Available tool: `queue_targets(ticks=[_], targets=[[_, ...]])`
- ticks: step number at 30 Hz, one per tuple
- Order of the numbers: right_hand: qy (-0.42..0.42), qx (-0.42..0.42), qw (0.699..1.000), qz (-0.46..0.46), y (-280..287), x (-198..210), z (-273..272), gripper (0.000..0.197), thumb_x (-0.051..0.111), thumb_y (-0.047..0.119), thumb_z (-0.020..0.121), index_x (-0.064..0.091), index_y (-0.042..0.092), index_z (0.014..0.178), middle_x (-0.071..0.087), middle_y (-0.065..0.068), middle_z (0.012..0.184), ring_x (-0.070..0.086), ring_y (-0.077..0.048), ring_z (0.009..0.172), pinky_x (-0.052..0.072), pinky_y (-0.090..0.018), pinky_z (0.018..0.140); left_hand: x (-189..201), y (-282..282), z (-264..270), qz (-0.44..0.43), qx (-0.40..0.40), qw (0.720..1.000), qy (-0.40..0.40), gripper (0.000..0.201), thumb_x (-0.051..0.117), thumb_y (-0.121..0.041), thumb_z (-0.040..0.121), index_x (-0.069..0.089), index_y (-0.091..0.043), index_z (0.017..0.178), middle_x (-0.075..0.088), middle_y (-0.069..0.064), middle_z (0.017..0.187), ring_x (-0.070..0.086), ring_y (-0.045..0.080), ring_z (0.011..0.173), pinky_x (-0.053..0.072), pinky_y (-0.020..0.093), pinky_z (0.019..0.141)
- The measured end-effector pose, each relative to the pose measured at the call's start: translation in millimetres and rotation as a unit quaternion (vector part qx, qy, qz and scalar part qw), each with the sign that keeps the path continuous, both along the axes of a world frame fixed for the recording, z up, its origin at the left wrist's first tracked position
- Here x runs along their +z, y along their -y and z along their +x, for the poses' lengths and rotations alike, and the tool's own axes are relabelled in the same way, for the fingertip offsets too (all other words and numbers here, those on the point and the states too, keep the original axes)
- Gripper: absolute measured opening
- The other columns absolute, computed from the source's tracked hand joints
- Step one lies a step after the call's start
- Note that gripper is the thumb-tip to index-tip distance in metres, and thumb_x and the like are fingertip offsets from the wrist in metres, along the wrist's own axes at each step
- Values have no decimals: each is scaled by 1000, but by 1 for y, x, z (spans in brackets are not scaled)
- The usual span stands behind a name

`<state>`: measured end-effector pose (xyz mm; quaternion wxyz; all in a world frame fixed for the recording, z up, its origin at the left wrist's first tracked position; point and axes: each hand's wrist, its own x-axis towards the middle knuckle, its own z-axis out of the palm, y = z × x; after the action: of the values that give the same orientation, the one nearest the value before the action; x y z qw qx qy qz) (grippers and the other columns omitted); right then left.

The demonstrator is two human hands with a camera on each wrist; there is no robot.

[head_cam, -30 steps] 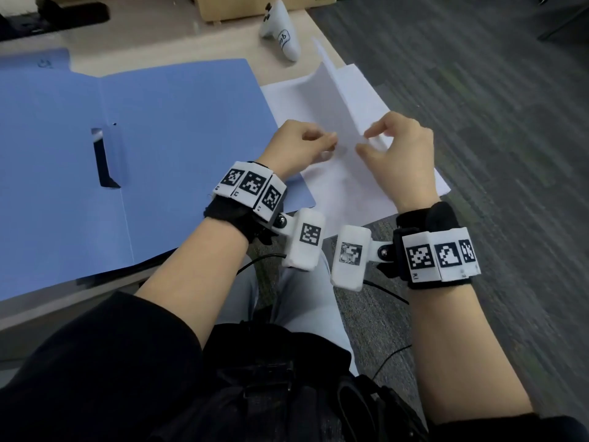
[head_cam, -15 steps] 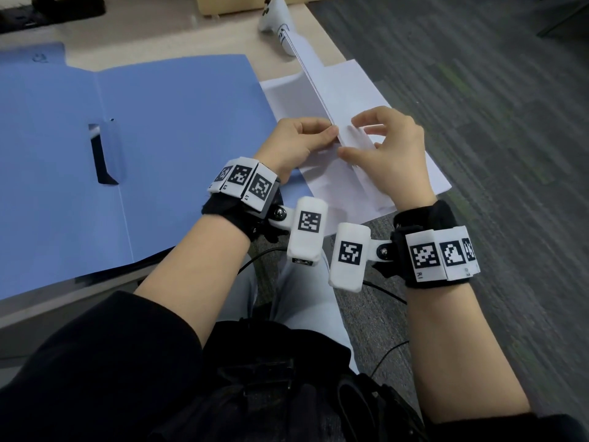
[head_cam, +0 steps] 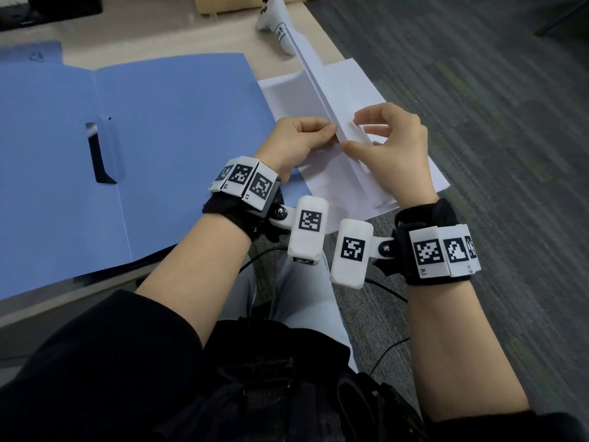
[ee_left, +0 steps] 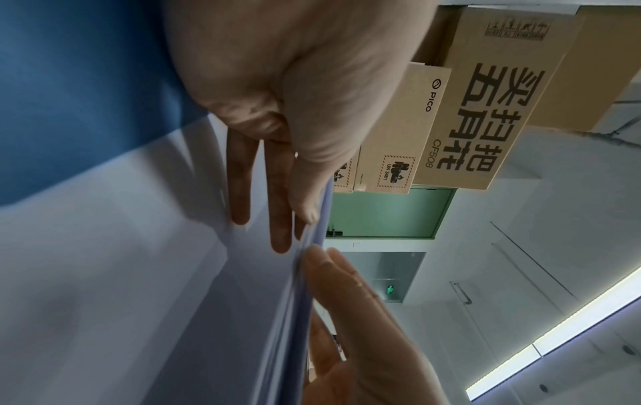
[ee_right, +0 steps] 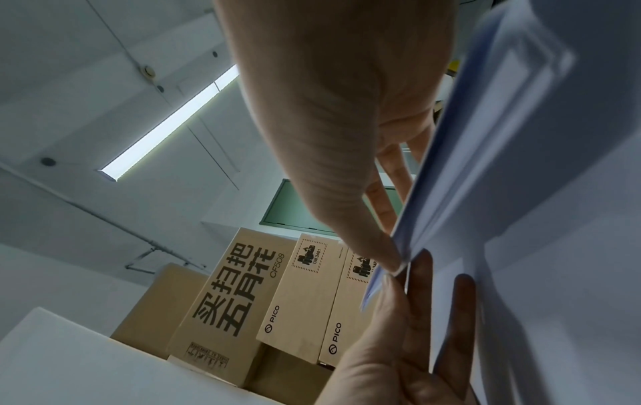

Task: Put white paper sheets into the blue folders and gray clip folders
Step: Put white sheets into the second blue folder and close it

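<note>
An open blue folder [head_cam: 175, 138] lies flat on the desk at the left. To its right a stack of white paper sheets [head_cam: 357, 87] overhangs the desk edge. From it a thin bundle of sheets [head_cam: 322, 87] is lifted on edge, running away from me. My left hand [head_cam: 330, 133] pinches its near part from the left, and my right hand [head_cam: 350, 130] pinches it from the right. In the left wrist view the left hand [ee_left: 295, 227] has its thumb and fingers on the paper edge [ee_left: 305, 287]. The right wrist view shows the right hand [ee_right: 392, 246] pinching the same edge.
A white controller [head_cam: 274, 17] lies on the desk beyond the sheets, and a cardboard box [head_cam: 223, 3] stands behind it. The blue folder has a dark slot [head_cam: 100, 154] in its left half. Grey carpet [head_cam: 494, 122] lies to the right of the desk edge.
The hands, apart a second ago, have come together on the lifted paper. The paper has swung from leaning open to standing edge-on between them.
</note>
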<state>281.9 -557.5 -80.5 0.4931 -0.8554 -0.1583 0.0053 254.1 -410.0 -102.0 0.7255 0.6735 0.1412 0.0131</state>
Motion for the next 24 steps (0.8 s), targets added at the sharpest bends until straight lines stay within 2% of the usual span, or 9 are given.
queue_targets(ticks=[5,8,10,12,14,16,18,20,24], targets=[[12,15,1000,19,3,2,1,27,68,10,77,65,8,104,64,6,99,64,-12,97,50,-14,86,-1,1,3,-7,10,1000,-18,11,58,-9,91,68,-5,92,68,6,83,65,13,78,53,20,84],[29,8,1000,8,7,2,4,30,58,4,82,63,4,112,65,0,106,62,-12,99,48,-9,86,-3,3,4,-7,19,1000,-19,13,57,-6,90,67,-1,96,68,4,78,66,10,72,54,19,81],[47,-19,998,-22,10,0,6,40,51,1,83,59,6,122,63,-4,119,60,-14,104,46,-16,92,-4,2,5,-1,21,1000,-15,13,57,-5,90,68,-1,95,69,-1,71,66,5,66,54,16,77],[75,-41,994,-63,13,-2,6,46,50,2,83,54,6,129,57,-10,131,54,-22,120,41,-28,103,-5,1,5,2,17,1000,-14,13,56,-4,91,69,-2,92,70,-5,66,66,3,63,54,13,74],[103,-51,985,-130,12,-2,3,47,55,11,85,51,7,132,44,-12,143,37,-28,137,26,-42,114,-4,1,5,3,9,1000,-9,14,56,-6,91,68,-9,85,70,-4,70,66,3,65,53,12,75],[108,-43,977,-179,11,-1,0,50,61,23,86,51,10,132,35,-10,150,24,-27,144,12,-51,117,-4,0,4,-1,4,1000,-6,15,55,-7,92,67,-11,83,68,1,77,66,5,69,53,14,79],[90,-1,982,-164,8,-2,-2,54,67,31,83,53,10,131,43,-9,145,36,-24,138,23,-45,116,-5,-1,3,-11,-1,1000,-3,16,55,-8,92,67,-12,83,69,-1,75,66,5,69,53,15,79],[51,30,988,-140,7,-5,-4,58,72,33,80,54,11,130,55,-6,136,50,-22,127,39,-36,106,-5,-1,3,-25,0,1000,-3,14,55,-8,92,67,-11,85,70,-4,71,66,4,68,54,14,75],[31,24,992,-118,5,-7,-8,59,74,30,78,55,13,131,57,-3,134,53,-19,124,42,-32,103,-5,-1,2,-38,1,999,4,12,55,-8,92,66,-11,87,69,-1,78,67,4,70,55,15,74]])
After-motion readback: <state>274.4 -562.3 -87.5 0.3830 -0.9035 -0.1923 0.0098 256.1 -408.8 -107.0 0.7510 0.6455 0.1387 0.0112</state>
